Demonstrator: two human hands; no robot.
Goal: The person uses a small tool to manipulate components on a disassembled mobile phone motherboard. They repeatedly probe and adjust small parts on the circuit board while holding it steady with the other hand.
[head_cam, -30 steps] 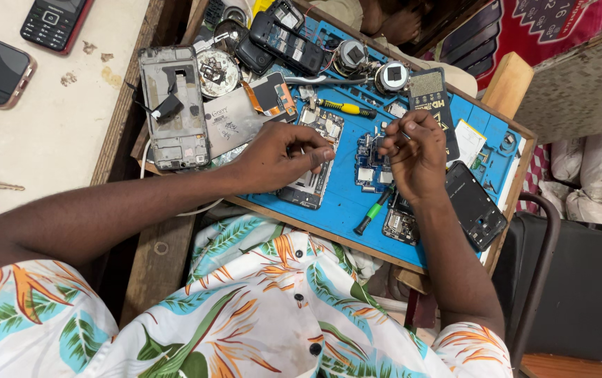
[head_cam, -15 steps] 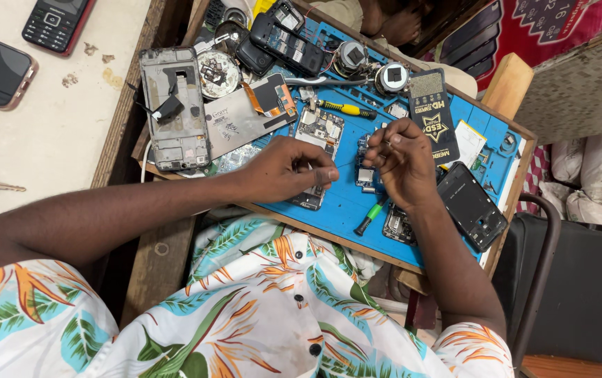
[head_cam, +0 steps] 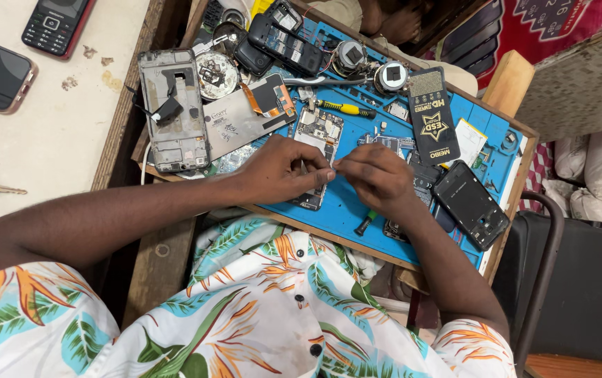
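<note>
Head view: compared with a moment ago, the right hand (head_cam: 378,176) has come off the circuit boards on the right of the blue mat (head_cam: 346,210) and moved in toward the left hand (head_cam: 283,170), so the two now meet fingertip to fingertip over the opened phone (head_cam: 317,140). The work has therefore shifted from the loose boards to this phone, which lies on the mat just under and beyond the left hand's fingers.

The left hand rests palm down, wrist on the mat's near edge, thumb and forefinger pinched together on the phone's lower part; its grip looks nearly closed, on the phone's edge or some small part I cannot make out. The right hand arches over from the right, fingers curled and pinched close; whether they hold a thin tool or a tiny part is too small to tell. A yellow-handled screwdriver (head_cam: 343,108) lies beyond the phone, a green-tipped tool (head_cam: 366,222) just below the right hand.
</note>
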